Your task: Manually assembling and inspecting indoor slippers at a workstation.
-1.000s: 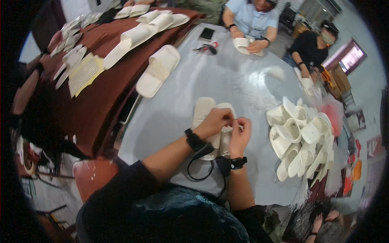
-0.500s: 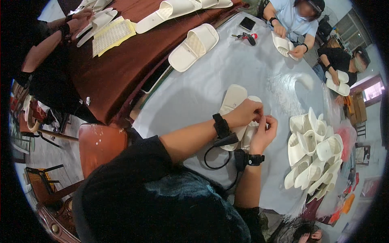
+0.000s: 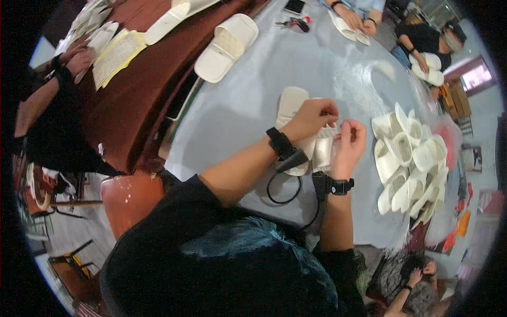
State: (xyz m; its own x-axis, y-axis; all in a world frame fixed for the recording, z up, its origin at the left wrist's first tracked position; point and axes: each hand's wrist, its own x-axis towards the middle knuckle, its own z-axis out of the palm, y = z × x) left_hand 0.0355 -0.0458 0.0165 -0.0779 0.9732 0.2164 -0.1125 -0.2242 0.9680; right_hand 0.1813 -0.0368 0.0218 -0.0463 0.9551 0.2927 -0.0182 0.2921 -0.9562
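A pair of white slippers lies on the grey-white table cover in front of me. The left slipper (image 3: 292, 101) shows its sole end, and the right slipper (image 3: 322, 154) is partly covered by my hands. My left hand (image 3: 317, 117) hovers over the pair, its fingers curled into a pinch. Just to the right, my right hand (image 3: 350, 141) is raised with thumb and forefinger drawn together. A small gap separates the hands. Anything between their fingertips is too small to make out. Both wrists wear black bands, and a black cable loops beside the slippers.
At the right stands a pile of white slippers (image 3: 412, 164). A single slipper (image 3: 227, 48) lies far left, near a brown cloth (image 3: 127, 111) with yellow-edged sheets (image 3: 119, 57). Keys (image 3: 296, 23) and a phone (image 3: 294, 6) sit at the far edge. Other people handle slippers around the table.
My hands, close together over the slippers before, are now apart, the right one upright beside the left. The whole view has shifted, so the table's far side sits higher.
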